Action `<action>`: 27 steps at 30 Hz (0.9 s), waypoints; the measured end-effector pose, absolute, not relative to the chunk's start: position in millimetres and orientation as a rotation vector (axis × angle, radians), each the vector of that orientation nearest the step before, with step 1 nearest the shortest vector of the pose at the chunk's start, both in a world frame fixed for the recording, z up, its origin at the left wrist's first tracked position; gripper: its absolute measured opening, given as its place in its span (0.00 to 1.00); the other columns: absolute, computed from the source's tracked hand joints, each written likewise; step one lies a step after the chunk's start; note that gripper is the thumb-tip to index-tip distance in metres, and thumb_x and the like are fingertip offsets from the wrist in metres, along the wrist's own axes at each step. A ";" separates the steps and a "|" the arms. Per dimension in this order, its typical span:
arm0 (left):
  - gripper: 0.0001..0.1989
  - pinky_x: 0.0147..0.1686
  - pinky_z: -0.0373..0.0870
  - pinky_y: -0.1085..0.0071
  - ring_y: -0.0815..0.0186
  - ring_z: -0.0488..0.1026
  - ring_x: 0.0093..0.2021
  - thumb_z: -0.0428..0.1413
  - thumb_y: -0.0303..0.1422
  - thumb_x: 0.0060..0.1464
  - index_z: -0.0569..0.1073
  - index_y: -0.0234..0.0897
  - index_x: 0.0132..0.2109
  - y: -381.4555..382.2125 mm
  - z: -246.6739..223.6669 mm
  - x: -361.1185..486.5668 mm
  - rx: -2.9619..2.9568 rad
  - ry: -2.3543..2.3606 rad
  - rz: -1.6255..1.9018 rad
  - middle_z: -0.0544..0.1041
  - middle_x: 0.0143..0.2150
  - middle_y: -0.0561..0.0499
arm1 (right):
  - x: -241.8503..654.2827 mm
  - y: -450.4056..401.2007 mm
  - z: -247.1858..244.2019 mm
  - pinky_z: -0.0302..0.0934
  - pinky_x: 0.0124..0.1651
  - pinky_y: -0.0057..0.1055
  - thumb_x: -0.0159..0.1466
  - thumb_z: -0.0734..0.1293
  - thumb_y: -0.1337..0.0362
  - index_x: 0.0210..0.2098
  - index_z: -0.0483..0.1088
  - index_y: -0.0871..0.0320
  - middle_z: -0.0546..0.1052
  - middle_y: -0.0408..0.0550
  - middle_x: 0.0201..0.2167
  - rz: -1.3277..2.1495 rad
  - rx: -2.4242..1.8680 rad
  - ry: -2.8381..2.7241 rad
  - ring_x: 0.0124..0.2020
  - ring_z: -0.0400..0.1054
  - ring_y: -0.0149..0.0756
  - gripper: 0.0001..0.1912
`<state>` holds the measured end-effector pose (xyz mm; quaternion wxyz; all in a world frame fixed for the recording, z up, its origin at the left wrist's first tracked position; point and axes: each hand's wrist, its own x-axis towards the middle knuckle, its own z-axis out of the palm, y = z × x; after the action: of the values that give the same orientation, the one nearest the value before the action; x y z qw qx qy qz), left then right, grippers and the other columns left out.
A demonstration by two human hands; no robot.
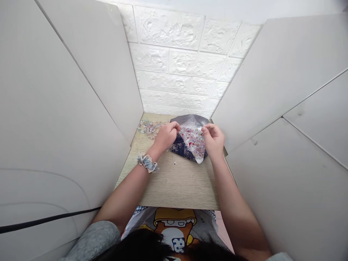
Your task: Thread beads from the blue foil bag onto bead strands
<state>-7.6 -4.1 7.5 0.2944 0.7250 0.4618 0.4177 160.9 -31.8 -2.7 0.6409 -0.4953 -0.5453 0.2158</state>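
Observation:
A clear plastic bag of small red, pink, yellow and clear beads (192,139) lies on a dark blue patterned pouch (186,150). My left hand (166,135) is at the upper left edge of the beads, its thumb and finger pinched together. Across from it, my right hand (214,140) pinches at the upper right edge of the beads. Whatever the fingertips hold is too small to make out; I cannot tell whether either grips the bag's edge. Strings of pale coloured beads (150,127) lie beyond my left hand, partly hidden by it.
The narrow wooden tabletop (174,188) sits between a grey-white panel on the left (89,72) and another on the right (272,72). A white brick-patterned wall (176,61) closes the back. One tiny object (174,163) rests in front of the pouch. A black cable (49,219) runs at lower left.

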 end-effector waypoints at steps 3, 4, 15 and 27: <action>0.11 0.40 0.60 0.70 0.68 0.66 0.36 0.42 0.26 0.46 0.68 0.35 0.31 -6.5 9.3 -3.6 2.036 1.208 1.128 0.71 0.32 0.51 | 155.3 -31.4 -3.6 0.59 0.31 0.27 0.53 0.63 0.60 0.26 0.66 0.58 0.68 0.42 0.26 0.611 -1.088 -1.377 0.27 0.62 0.28 0.07; 0.11 0.42 0.60 0.70 0.67 0.66 0.39 0.42 0.27 0.48 0.68 0.35 0.34 -7.2 9.9 -2.0 2.028 1.168 1.132 0.71 0.34 0.50 | 153.0 -31.6 -3.9 0.60 0.33 0.28 0.53 0.64 0.61 0.26 0.67 0.57 0.68 0.43 0.28 0.632 -1.069 -1.424 0.30 0.63 0.29 0.06; 0.17 0.52 0.53 0.69 0.66 0.59 0.52 0.42 0.40 0.54 0.66 0.34 0.43 -12.1 8.8 6.6 1.826 0.864 1.191 0.66 0.48 0.45 | 144.2 -36.3 -3.5 0.55 0.48 0.34 0.51 0.66 0.61 0.26 0.71 0.53 0.66 0.44 0.34 0.497 -1.144 -1.642 0.41 0.61 0.32 0.04; 0.18 0.18 0.52 0.77 0.76 0.56 0.18 0.43 0.44 0.51 0.66 0.33 0.36 -15.3 10.7 10.0 1.500 0.719 0.863 0.60 0.19 0.56 | 144.7 -40.4 1.2 0.45 0.56 0.41 0.51 0.65 0.60 0.26 0.71 0.53 0.62 0.45 0.51 0.478 -1.244 -1.642 0.53 0.53 0.38 0.05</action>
<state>10.0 -15.3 10.7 0.5923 0.6450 0.3091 0.3710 144.7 -40.4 1.2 0.4910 -0.5124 -0.6764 0.1971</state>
